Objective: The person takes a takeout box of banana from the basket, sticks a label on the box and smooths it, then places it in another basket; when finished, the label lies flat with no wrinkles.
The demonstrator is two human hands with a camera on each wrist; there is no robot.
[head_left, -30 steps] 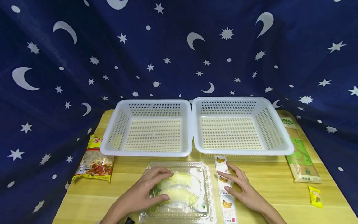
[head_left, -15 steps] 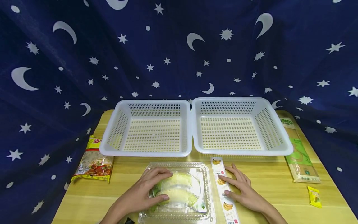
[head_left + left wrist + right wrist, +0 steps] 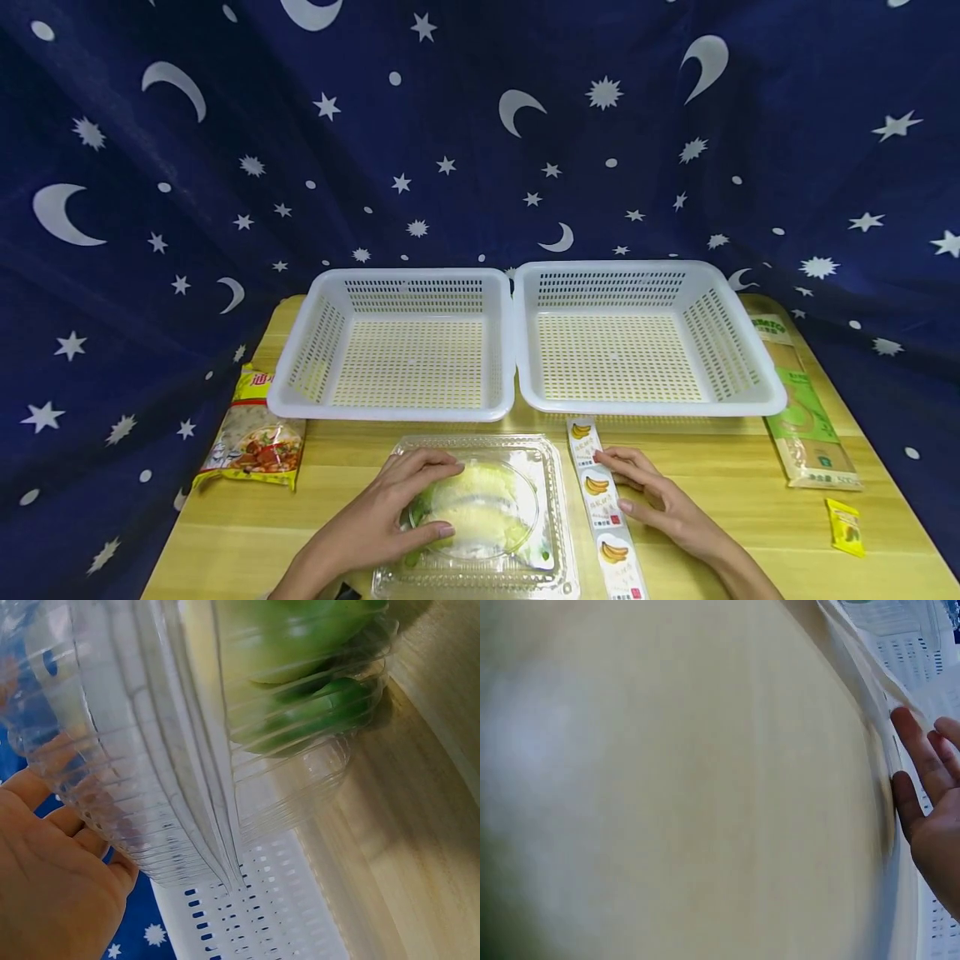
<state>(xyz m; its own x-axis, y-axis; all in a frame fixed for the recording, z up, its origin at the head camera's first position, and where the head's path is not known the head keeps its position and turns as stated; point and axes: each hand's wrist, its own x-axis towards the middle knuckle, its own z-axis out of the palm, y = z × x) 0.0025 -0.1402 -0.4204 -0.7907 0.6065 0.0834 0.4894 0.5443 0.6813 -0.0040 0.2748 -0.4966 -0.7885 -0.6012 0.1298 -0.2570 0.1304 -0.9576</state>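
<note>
A lidded clear plastic clamshell box point(image 3: 561, 508) sits at the near middle of the table, with pale yellow and green produce point(image 3: 300, 645) inside. My left hand point(image 3: 393, 508) lies over its left part, fingers spread and relaxed on the lid; the left wrist view shows the fingers point(image 3: 82, 825) along the ribbed plastic. To the right of the box, a paper strip of banana-printed stickers point(image 3: 598, 500) runs front to back. Beside it is my right hand point(image 3: 667, 504), fingers loosely bent, tips at the strip's right edge. In the right wrist view these fingertips point(image 3: 904, 724) meet the paper edge.
Two white perforated baskets point(image 3: 405, 412) stand side by side behind the hands. A yellow-and-red food bag point(image 3: 255, 442) lies at left. At right are a green-and-tan packet point(image 3: 813, 425) and a small yellow sachet point(image 3: 846, 527). A dark starry cloth point(image 3: 465, 125) hangs behind.
The sticker strip first shifted and tilted, its far end going left, then slid a little right. My right hand's fingers drew back to the strip's right edge. My left hand stayed put.
</note>
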